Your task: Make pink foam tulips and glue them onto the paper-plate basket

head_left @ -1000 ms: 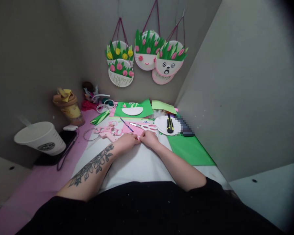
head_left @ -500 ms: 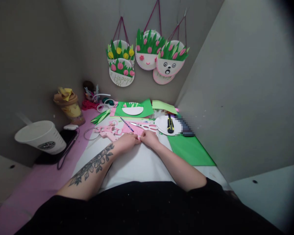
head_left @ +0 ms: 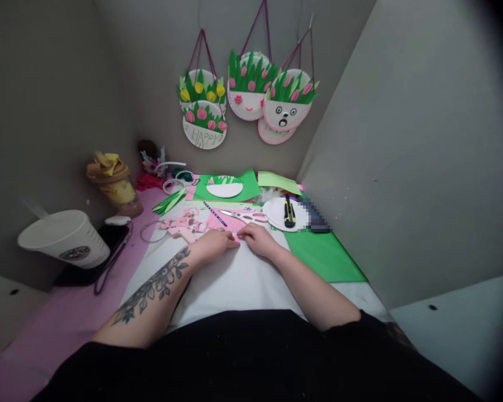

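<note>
My left hand point(head_left: 216, 244) and my right hand point(head_left: 257, 240) meet over the white cover, fingertips nearly touching. Between them is a small piece of pink paper point(head_left: 237, 238), mostly hidden by the fingers. Both hands are closed, with the fingertips pinched or pressed on this piece. Just beyond lies a larger pink paper sheet point(head_left: 218, 221). A dark dotted pencil point(head_left: 214, 213) and white-handled scissors point(head_left: 251, 216) rest at its far side. To the left are cut pink paper scraps point(head_left: 186, 222) and a pink glue gun point(head_left: 181, 233).
A white plate point(head_left: 272, 215) with a yellow-black box cutter point(head_left: 289, 212) lies right, above green paper point(head_left: 322, 257). Green paper leaves point(head_left: 170, 202) and a half plate with leaves point(head_left: 224, 190) lie farther back. Left stand a white cup point(head_left: 67, 237) and a brown-yellow cup point(head_left: 117, 187). Decorated plates point(head_left: 205, 134) hang behind.
The view has shifted slightly. My right fingers have loosened from a tight curl and lie a little flatter, still by the pink piece. My left hand stays beside it.
</note>
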The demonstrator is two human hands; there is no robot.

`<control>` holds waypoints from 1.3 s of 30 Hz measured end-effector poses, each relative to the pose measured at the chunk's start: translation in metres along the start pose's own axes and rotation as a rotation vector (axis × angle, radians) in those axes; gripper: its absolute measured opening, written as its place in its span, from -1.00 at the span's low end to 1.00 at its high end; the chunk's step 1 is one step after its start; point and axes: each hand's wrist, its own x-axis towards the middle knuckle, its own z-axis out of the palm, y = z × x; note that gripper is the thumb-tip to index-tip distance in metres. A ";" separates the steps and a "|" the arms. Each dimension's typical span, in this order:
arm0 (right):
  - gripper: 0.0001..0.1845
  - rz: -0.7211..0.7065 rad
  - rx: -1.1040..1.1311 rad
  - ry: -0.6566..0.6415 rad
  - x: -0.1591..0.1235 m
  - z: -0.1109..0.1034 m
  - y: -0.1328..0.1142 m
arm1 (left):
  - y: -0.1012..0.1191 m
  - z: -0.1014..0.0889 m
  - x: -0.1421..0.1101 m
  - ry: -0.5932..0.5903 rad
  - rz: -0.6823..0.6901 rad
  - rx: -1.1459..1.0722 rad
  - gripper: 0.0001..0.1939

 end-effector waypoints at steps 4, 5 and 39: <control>-0.68 -0.055 -0.090 -0.071 -0.002 -0.001 -0.003 | 0.001 -0.002 -0.001 -0.004 -0.022 0.026 -0.65; -0.67 -0.042 -0.100 -0.060 -0.002 -0.001 -0.003 | 0.002 -0.003 -0.001 -0.007 -0.021 0.029 -0.65; -0.81 0.107 -0.182 -0.001 0.004 0.008 -0.008 | 0.008 -0.012 0.000 0.131 -0.351 -0.048 -0.73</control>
